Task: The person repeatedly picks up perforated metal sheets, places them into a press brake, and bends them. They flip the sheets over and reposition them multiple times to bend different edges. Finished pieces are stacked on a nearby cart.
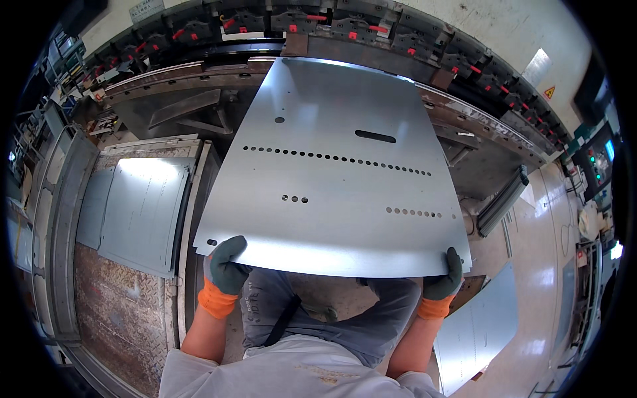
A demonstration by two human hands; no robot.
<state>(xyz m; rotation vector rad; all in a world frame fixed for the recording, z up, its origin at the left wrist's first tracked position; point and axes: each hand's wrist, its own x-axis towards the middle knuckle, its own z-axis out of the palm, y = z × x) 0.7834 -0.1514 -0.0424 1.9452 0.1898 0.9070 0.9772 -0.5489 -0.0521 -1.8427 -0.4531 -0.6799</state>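
Note:
A large flat metal sheet (332,186) with rows of round holes and one long slot stretches out in front of me. Its far edge reaches the bed of a press brake (371,50). Gloved in dark green with an orange cuff, my left hand (229,265) grips the sheet's near left corner, thumb on top and fingers underneath. My right hand (446,275), in a matching glove, grips the near edge by the right corner. The fingers under the metal are hidden.
Flat sheets (142,212) lie on a rusty metal platform (123,285) to the left. Another sheet (481,328) rests low on the right. A control panel (597,159) with lit buttons stands at the far right. Red-handled clamps (358,28) line the press brake.

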